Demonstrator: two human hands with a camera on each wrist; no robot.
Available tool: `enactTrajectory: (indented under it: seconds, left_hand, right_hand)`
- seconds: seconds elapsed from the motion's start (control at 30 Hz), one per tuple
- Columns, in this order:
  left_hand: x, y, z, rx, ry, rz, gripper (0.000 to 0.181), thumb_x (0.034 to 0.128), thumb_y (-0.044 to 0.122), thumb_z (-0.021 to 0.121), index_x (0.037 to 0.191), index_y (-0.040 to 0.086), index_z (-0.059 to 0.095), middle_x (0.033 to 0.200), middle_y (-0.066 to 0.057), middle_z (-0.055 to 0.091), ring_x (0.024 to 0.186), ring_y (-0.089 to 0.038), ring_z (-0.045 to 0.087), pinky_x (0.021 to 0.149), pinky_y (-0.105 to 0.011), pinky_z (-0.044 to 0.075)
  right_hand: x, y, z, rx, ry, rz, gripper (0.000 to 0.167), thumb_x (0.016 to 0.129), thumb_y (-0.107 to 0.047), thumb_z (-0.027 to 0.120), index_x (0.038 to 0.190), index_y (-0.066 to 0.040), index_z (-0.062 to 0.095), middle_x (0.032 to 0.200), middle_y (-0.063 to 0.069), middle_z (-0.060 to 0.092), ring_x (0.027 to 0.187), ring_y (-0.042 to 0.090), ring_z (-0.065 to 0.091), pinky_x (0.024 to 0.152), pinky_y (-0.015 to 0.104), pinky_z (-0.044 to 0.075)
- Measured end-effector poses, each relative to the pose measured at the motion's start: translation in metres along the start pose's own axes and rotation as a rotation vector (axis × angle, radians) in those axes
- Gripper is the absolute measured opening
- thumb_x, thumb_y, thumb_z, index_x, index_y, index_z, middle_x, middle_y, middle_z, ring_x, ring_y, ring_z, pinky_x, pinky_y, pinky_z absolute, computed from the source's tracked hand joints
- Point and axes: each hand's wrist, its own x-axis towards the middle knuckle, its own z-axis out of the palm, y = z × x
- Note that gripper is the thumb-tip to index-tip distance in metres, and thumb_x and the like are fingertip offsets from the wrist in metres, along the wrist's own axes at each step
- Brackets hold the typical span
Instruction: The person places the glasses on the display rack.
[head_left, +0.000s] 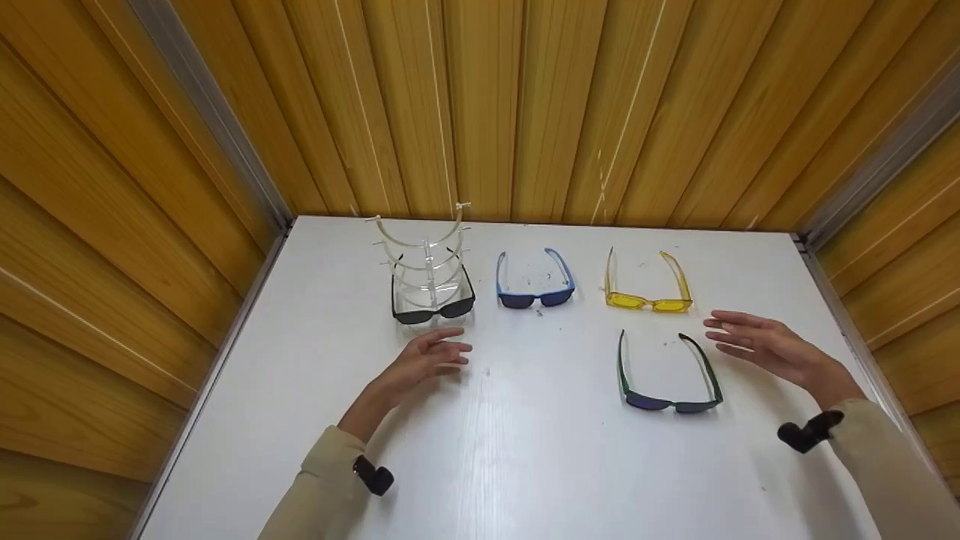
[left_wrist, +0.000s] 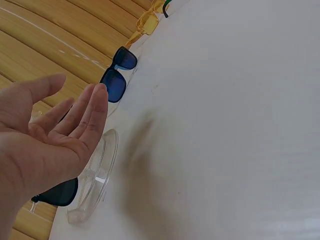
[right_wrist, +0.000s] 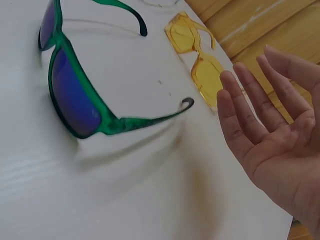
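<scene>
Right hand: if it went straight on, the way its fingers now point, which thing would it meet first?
Most likely the yellow glasses, just ahead of the right hand in the head view. It seems raised above the table, so it might pass over them; depth is unclear.

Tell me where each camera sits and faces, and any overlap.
Head: worn on the head, facing forward and down at the table; left hand, right hand and sleeves show.
Left wrist: worn there, looking past the visible left hand at the stand and blue glasses.
Right wrist: worn there, looking past the visible right hand at green glasses and yellow glasses.
Shared: head and right wrist both show the green and yellow glasses.
</scene>
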Motion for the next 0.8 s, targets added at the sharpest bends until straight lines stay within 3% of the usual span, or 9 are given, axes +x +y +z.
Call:
enactTrajectory:
  seconds: [0.23, 0.5, 0.8]
  left_hand:
    - [0.014, -0.007, 0.021, 0.002, -0.054, -0.006, 0.055, 0.1040, 0.011, 0.057, 0.152, -0.007, 0.037, 0.139, -0.023, 0.062, 0.117, -0.024, 0.069, 0.114, -0.055, 0.047]
    - [0.030, -0.017, 0.050, 0.006, -0.128, -0.040, 0.055, 0.1043, 0.013, 0.057, 0.153, -0.004, 0.037, 0.142, -0.025, 0.059, 0.117, -0.022, 0.069, 0.111, -0.051, 0.051]
    - [0.050, -0.026, 0.080, -0.034, -0.178, -0.089, 0.054, 0.1041, 0.014, 0.057, 0.154, 0.000, 0.040, 0.142, -0.019, 0.062, 0.121, -0.024, 0.068, 0.109, -0.044, 0.053]
  right_hand:
    - [-0.025, 0.016, -0.014, -0.001, 0.021, 0.017, 0.050, 0.111, 0.000, 0.029, 0.140, -0.024, 0.061, 0.138, -0.007, 0.067, 0.128, 0.011, 0.064, 0.107, 0.028, 0.053]
    - [-0.036, 0.033, -0.019, 0.060, -0.082, 0.069, 0.053, 0.111, 0.001, 0.025, 0.144, -0.025, 0.058, 0.144, -0.003, 0.063, 0.134, 0.015, 0.060, 0.112, 0.030, 0.049]
    - [-0.042, 0.042, -0.020, 0.063, -0.144, 0.112, 0.053, 0.109, 0.005, 0.023, 0.157, -0.013, 0.041, 0.150, 0.003, 0.058, 0.137, 0.023, 0.058, 0.115, 0.036, 0.044]
